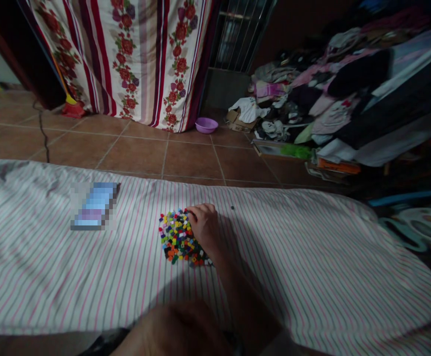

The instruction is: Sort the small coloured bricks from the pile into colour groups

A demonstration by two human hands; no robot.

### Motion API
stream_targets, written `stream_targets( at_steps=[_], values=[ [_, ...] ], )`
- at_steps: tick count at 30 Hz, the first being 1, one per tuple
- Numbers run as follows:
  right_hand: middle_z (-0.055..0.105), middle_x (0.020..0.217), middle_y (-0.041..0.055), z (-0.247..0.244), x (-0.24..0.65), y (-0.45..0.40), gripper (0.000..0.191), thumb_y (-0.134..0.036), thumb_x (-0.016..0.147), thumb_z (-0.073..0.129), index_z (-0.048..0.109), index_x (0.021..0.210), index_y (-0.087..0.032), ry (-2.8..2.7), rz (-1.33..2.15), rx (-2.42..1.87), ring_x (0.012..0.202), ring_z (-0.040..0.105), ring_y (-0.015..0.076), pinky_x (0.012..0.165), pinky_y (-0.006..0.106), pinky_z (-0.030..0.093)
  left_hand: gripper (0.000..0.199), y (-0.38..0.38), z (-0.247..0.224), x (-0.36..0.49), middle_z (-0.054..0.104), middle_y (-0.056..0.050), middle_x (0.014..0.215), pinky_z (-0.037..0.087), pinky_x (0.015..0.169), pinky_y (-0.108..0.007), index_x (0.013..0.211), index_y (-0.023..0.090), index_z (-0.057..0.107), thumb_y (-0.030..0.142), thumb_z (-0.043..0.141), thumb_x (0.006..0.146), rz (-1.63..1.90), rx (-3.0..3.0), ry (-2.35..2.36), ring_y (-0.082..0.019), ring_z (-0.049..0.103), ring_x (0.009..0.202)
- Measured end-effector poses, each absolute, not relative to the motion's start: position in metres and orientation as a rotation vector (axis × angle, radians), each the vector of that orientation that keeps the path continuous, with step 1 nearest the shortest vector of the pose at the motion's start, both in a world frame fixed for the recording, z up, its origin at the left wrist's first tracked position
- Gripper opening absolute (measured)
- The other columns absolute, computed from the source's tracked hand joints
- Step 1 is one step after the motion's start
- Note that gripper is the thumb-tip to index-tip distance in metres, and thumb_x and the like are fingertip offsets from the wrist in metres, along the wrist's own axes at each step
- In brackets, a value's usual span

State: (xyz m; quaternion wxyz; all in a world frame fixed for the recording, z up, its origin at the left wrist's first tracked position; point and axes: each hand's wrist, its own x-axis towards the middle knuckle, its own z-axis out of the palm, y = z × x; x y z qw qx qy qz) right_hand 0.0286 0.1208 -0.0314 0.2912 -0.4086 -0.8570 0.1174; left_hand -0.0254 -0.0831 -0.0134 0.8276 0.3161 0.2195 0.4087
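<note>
A pile of small colourful cubes (178, 240) lies spread on a striped sheet (126, 277). My right hand (203, 225) rests over the upper right side of the pile, its fingers curled in against the cubes. What is between those fingertips, if anything, is hidden. One dark cube (232, 208) lies apart, to the right of that hand. Close to the camera at the bottom edge is a dark, blurred shape that looks like my left hand (178, 326); its fingers cannot be made out.
A pixelated phone-like object (95, 205) lies on the sheet left of the pile. Beyond the sheet's far edge is a tiled floor (137, 148) with a purple basin (207, 125), a floral curtain (126, 54) and a red broom (73, 109). Heaped clothes (304, 94) stand at the right.
</note>
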Motion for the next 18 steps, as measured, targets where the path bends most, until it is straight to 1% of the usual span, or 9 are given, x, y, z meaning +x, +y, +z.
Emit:
stream_targets(
  at_steps=[1, 2, 3, 6, 10, 15, 18],
  values=[
    [0.069, 0.089, 0.0053, -0.031, 0.028, 0.120, 0.019, -0.016, 0.086, 0.056, 0.074, 0.091, -0.023, -2.286, 0.315, -1.098, 0.096, 0.052, 0.0233, 0.089, 0.036, 0.040, 0.042, -0.071, -0.007, -0.025, 0.070, -0.009, 0.076, 0.045, 0.068, -0.028, 0.081, 0.010, 0.075, 0.047, 0.075, 0.062, 0.887, 0.605, 0.321, -0.018, 0.062, 0.071],
    [0.069, 0.089, 0.0050, -0.031, 0.028, 0.120, 0.019, -0.016, 0.086, 0.057, 0.074, 0.090, -0.024, -2.285, 0.320, -1.103, 0.096, 0.052, 0.0231, 0.089, 0.035, 0.040, 0.044, -0.061, 0.000, -0.025, 0.067, -0.010, 0.066, 0.045, 0.068, -0.030, 0.070, 0.008, 0.074, 0.050, 0.075, 0.058, 0.941, 0.520, 0.226, -0.019, 0.061, 0.066],
    [0.070, 0.089, 0.0047, -0.031, 0.028, 0.120, 0.019, -0.016, 0.085, 0.057, 0.074, 0.090, -0.024, -2.281, 0.328, -1.108, 0.097, 0.052, 0.0230, 0.089, 0.035, 0.040, 0.042, -0.052, 0.006, -0.024, 0.065, -0.010, 0.061, 0.045, 0.067, -0.031, 0.064, 0.007, 0.073, 0.049, 0.076, 0.055, 0.965, 0.491, 0.153, -0.019, 0.060, 0.062],
    [0.071, 0.089, 0.0038, -0.031, 0.028, 0.122, 0.020, -0.015, 0.085, 0.057, 0.074, 0.090, -0.024, -2.251, 0.364, -1.107, 0.098, 0.053, 0.0223, 0.090, 0.035, 0.040, 0.036, -0.037, 0.016, -0.021, 0.067, -0.011, 0.060, 0.044, 0.065, -0.028, 0.063, 0.007, 0.073, 0.042, 0.075, 0.055, 1.002, 0.447, 0.133, -0.016, 0.059, 0.056],
    [0.072, 0.088, 0.0045, -0.026, 0.031, 0.125, 0.019, -0.014, 0.083, 0.057, 0.074, 0.088, -0.023, -2.193, 0.439, -1.057, 0.092, 0.058, 0.0210, 0.090, 0.035, 0.043, 0.026, -0.034, 0.014, -0.018, 0.069, -0.011, 0.063, 0.043, 0.062, -0.027, 0.064, 0.009, 0.073, 0.034, 0.076, 0.054, 1.018, 0.390, 0.159, -0.016, 0.060, 0.056],
    [0.073, 0.091, 0.0040, -0.017, 0.041, 0.129, 0.018, -0.016, 0.081, 0.058, 0.073, 0.086, -0.023, -2.033, 0.652, -1.007, 0.092, 0.063, 0.0198, 0.092, 0.036, 0.046, 0.030, -0.029, 0.019, -0.013, 0.071, -0.013, 0.066, 0.044, 0.065, -0.030, 0.063, 0.009, 0.073, 0.037, 0.078, 0.054, 1.030, 0.403, 0.158, -0.019, 0.062, 0.060],
    [0.074, 0.093, 0.0022, -0.015, 0.047, 0.131, 0.020, -0.023, 0.080, 0.056, 0.073, 0.089, -0.023, -1.855, 0.948, -1.025, 0.090, 0.066, 0.0182, 0.085, 0.033, 0.051, 0.034, -0.025, 0.021, -0.009, 0.071, -0.014, 0.065, 0.044, 0.068, -0.032, 0.063, 0.008, 0.073, 0.040, 0.078, 0.054, 1.015, 0.434, 0.166, -0.021, 0.062, 0.061]
  ],
)
